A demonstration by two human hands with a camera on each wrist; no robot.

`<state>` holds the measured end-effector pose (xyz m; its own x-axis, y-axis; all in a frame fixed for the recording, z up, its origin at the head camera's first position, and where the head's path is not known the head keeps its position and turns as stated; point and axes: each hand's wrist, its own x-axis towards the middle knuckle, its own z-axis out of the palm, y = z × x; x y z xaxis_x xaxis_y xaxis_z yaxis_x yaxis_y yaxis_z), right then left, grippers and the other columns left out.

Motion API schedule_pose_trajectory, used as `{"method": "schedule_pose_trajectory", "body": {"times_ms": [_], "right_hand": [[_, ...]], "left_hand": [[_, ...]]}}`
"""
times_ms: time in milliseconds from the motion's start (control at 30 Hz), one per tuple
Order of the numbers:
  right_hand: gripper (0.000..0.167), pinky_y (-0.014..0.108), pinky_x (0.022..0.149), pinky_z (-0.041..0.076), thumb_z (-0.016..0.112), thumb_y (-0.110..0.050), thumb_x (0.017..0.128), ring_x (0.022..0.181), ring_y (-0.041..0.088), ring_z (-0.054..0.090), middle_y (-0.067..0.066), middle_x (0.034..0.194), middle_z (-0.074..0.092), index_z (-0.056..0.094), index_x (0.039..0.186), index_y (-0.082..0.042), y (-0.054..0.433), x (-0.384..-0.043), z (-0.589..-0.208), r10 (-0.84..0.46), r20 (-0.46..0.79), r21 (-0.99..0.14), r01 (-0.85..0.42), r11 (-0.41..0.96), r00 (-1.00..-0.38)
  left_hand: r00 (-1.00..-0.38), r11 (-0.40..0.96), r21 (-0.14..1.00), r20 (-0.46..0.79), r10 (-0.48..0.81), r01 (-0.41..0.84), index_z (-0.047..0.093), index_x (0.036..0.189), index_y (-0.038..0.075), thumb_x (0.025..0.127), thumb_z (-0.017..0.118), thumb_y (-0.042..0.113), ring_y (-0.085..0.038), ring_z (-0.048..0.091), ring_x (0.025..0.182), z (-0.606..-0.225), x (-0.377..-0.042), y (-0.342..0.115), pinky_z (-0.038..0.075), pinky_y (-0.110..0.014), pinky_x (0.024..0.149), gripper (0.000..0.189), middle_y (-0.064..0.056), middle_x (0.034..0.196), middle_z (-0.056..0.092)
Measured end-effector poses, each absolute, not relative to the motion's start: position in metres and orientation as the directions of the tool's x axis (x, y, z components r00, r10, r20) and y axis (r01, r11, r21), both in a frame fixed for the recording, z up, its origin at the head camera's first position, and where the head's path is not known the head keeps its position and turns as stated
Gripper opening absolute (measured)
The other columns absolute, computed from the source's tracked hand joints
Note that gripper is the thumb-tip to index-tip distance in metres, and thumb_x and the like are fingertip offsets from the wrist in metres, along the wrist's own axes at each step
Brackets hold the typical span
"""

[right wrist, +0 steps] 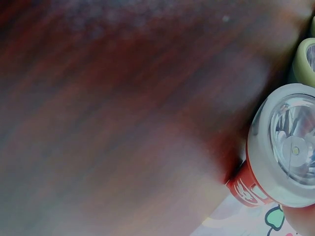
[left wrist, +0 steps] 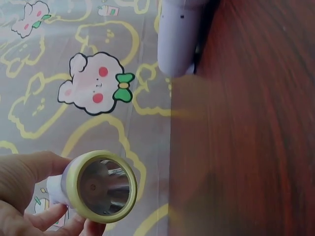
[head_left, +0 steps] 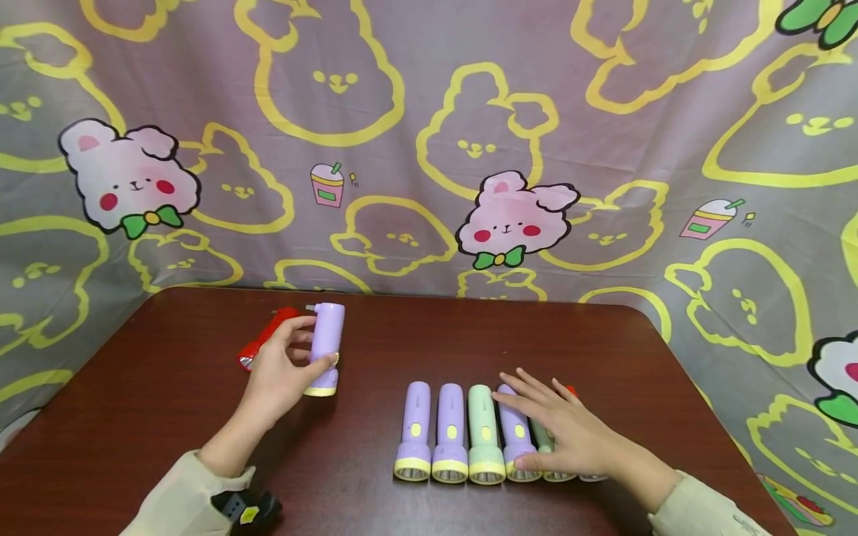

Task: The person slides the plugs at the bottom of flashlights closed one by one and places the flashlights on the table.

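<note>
My left hand (head_left: 284, 365) grips a purple flashlight (head_left: 327, 331) with a yellow rim, thumb on one side and fingers on the other. In the left wrist view its lens (left wrist: 106, 187) faces the camera. Just left of that hand lies a red flashlight (head_left: 251, 350), partly covered by it. Over the right end of a row of flashlights spreads my right hand (head_left: 570, 428), fingers extended; its thumb is at the head of a purple flashlight (head_left: 514, 420). Beneath the hand, a green flashlight (head_left: 543, 435) and a red, white-rimmed flashlight (right wrist: 241, 189) are mostly hidden in the head view.
Left of the right hand, two purple flashlights (head_left: 417, 417) and a green flashlight (head_left: 481, 417) lie side by side, lenses toward me. They rest on a dark brown wooden table (head_left: 375, 342). A patterned cloth (head_left: 402, 164) hangs behind and beside the table.
</note>
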<state>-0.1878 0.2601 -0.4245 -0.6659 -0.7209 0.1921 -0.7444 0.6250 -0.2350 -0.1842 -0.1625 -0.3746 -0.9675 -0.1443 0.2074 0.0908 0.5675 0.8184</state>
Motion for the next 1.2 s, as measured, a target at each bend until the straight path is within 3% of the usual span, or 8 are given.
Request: {"method": "schedule_pose_trajectory", "body": {"times_ms": [300,533,733,967,1200], "right_hand": [[0.087,0.078,0.101,0.029,0.066,-0.07,0.079,0.153,0.025,0.021,0.0,0.164,0.03,0.038,0.152,-0.032,0.26,-0.188,-0.424,-0.716,0.182,-0.241,-0.736,0.633,-0.674],[0.087,0.078,0.101,0.029,0.066,-0.07,0.079,0.15,0.034,0.026,0.003,0.163,0.032,0.039,0.152,-0.031,0.259,-0.187,-0.424,-0.714,0.174,-0.25,-0.732,0.634,-0.678],[0.087,0.078,0.101,0.029,0.066,-0.07,0.079,0.152,0.027,0.022,0.0,0.163,0.03,0.039,0.152,-0.031,0.259,-0.187,-0.423,-0.712,0.175,-0.249,-0.73,0.636,-0.68],[0.087,0.079,0.101,0.029,0.066,-0.07,0.079,0.148,0.038,0.029,-0.002,0.164,0.028,0.039,0.152,-0.031,0.259,-0.187,-0.422,-0.715,0.174,-0.254,-0.733,0.631,-0.677],[0.087,0.078,0.1,0.029,0.065,-0.07,0.079,0.148,0.038,0.029,-0.001,0.164,0.028,0.038,0.153,-0.031,0.259,-0.187,-0.423,-0.718,0.177,-0.241,-0.737,0.632,-0.673]], "left_hand": [[-0.97,0.501,0.856,0.211,-0.12,0.124,0.05,0.133,0.006,0.082,0.08,0.01,-0.028,0.066,0.09,-0.372,-0.176,-0.148,0.055,-0.02,0.068,0.059,-0.019,0.116,0.063],[-0.969,0.475,0.869,0.219,-0.111,0.142,0.051,0.133,0.007,0.082,0.081,0.011,-0.025,0.067,0.09,-0.372,-0.168,-0.139,0.054,-0.016,0.07,0.059,-0.018,0.116,0.064],[-0.967,0.462,0.874,0.227,-0.116,0.149,0.052,0.131,0.008,0.081,0.082,0.01,-0.026,0.067,0.09,-0.372,-0.164,-0.132,0.054,-0.017,0.07,0.059,-0.017,0.115,0.064],[-0.971,0.437,0.889,0.207,-0.124,0.134,0.053,0.13,0.01,0.079,0.082,0.006,-0.024,0.067,0.089,-0.373,-0.163,-0.122,0.055,-0.018,0.071,0.058,-0.015,0.113,0.066],[-0.968,0.401,0.902,0.223,-0.117,0.159,0.054,0.129,0.01,0.079,0.082,0.008,-0.024,0.068,0.089,-0.374,-0.162,-0.114,0.055,-0.018,0.07,0.057,-0.016,0.113,0.066]]}}
